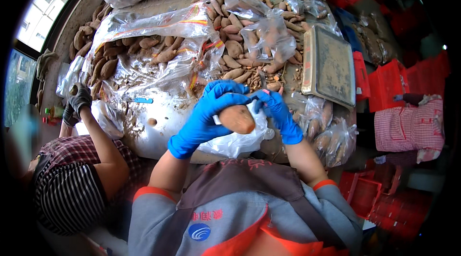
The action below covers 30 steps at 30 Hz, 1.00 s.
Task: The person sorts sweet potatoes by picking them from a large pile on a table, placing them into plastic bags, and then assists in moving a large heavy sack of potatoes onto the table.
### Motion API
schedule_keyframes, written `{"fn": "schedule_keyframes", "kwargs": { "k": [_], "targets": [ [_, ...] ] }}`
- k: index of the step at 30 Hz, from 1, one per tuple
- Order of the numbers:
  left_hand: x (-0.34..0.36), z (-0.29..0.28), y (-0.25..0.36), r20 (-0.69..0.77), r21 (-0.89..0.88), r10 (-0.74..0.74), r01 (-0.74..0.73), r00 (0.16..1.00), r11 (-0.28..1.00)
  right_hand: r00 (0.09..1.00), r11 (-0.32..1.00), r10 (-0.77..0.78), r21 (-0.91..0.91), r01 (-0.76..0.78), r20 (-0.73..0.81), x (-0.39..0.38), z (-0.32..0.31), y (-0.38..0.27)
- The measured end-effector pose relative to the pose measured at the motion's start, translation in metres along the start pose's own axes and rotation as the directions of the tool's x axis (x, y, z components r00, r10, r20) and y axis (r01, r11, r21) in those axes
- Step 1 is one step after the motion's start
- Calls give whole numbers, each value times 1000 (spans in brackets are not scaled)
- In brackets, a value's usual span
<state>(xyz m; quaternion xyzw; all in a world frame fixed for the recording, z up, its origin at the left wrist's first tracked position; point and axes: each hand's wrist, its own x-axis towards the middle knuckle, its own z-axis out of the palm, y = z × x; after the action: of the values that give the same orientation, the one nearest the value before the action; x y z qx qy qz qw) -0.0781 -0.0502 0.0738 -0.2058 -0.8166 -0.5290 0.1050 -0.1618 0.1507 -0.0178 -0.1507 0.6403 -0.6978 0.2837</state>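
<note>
My left hand [206,119], in a blue glove, is closed around an orange-brown sweet potato [237,120] above the metal tabletop [161,138]. My right hand [281,119], also blue-gloved, is beside it with fingers closed on a small knife [261,79], its blade tilted upward. A white plastic bag [230,145] lies under my hands. Piles of sweet potatoes [235,49] and loose clear plastic sheeting [144,78] lie beyond them. A blue-handled knife [139,100] rests on the table to the left.
At left, a co-worker's gloved hands [77,102] hold a small brown item. A grimy tray-topped scale [328,64] stands at right, near bagged sweet potatoes [336,143]. Red crates [389,83] and a pink checked garment [408,131] are beyond the table's right edge.
</note>
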Motion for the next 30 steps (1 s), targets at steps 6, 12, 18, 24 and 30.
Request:
{"fn": "schedule_keyframes", "kwargs": {
  "k": [6, 12, 18, 24, 30],
  "targets": [
    [-10, 26, -23, -192, 482, 19, 77, 981, 873, 993, 794, 93, 596, -120, 77, 3, 41, -6],
    [-42, 64, -34, -204, -573, -532, 340, 822, 746, 948, 961, -272, 5, 277, -162, -5, 67, 14],
    [-51, 31, -45, 196, -873, -522, 390, 830, 292, 974, 979, -199, -63, 193, -109, -3, 28, -16],
    [-60, 30, -46, 316, -877, -430, 433, 846, 208, 962, 724, -271, -656, 215, 16, 6, 41, -28],
    [-59, 35, -56, 319, -881, -397, 424, 860, 211, 981, 771, -153, -607, 192, 116, 22, 27, -4]
  ]
}}
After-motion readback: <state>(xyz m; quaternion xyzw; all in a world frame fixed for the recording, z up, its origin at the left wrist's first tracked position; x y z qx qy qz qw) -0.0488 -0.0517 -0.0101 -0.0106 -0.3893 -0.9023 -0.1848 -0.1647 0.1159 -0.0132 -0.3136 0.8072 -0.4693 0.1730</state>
